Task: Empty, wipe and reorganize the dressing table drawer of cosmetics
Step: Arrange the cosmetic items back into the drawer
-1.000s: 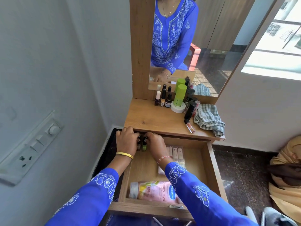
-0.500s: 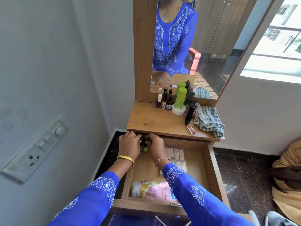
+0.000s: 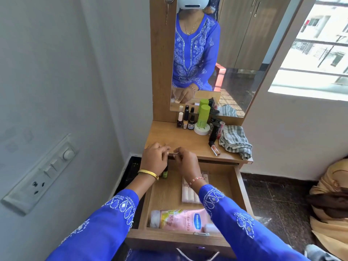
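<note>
Fingers of the left hand [image 3: 154, 159] curl around a small green bottle [image 3: 165, 173] above the open drawer [image 3: 243, 187]; the right hand [image 3: 185, 162] pinches something tiny beside it, identity unclear. Inside the drawer lie a pink lotion bottle [image 3: 178, 220] and a white packet [image 3: 188, 192]. Beyond the drawer, the tabletop [image 3: 180, 140] carries nail polishes [image 3: 185, 121], a green tube [image 3: 203, 115] and a striped cloth [image 3: 234, 141].
</note>
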`<state>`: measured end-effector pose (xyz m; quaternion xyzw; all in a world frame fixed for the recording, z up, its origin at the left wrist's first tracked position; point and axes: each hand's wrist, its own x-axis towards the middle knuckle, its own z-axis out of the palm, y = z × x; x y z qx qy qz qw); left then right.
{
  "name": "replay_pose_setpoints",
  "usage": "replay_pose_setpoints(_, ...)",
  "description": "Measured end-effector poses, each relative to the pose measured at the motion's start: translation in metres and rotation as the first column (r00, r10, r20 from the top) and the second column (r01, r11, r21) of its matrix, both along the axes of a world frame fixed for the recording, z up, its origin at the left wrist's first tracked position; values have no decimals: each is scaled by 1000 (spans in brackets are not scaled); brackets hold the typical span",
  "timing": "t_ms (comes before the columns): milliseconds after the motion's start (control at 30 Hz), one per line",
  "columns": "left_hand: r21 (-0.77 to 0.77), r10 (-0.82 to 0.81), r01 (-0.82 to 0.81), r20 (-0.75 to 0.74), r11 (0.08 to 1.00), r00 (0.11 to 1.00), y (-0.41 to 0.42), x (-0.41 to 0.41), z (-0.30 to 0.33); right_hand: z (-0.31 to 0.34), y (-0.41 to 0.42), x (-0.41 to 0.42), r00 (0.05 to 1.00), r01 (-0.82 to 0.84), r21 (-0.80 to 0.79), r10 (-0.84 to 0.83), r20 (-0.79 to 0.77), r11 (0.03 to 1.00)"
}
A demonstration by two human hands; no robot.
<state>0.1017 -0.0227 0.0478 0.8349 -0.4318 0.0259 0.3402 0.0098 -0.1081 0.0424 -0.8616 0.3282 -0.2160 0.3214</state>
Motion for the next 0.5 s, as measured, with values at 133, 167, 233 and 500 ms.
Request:
replay_pose_setpoints(133, -70, -8, 5, -43, 998, 999, -28, 6, 21, 31, -26, 7, 998, 54, -119, -51, 27, 991)
replay_pose_setpoints(167, -76, -8, 4, -58, 997, 998, -35, 8, 28, 39, -33, 9, 998, 61, -142, -56, 40, 988)
replay_pose_setpoints(233, -73, -4, -2, -72, 997, 997, -50, 13, 40, 56, -50, 14, 998, 62, -212, -54, 42, 975)
replay_pose_setpoints(500, -29, 33, -37, -120, 999, 992, -93, 40, 62, 102, -106, 47, 985, -99, -630, -16, -174, 770)
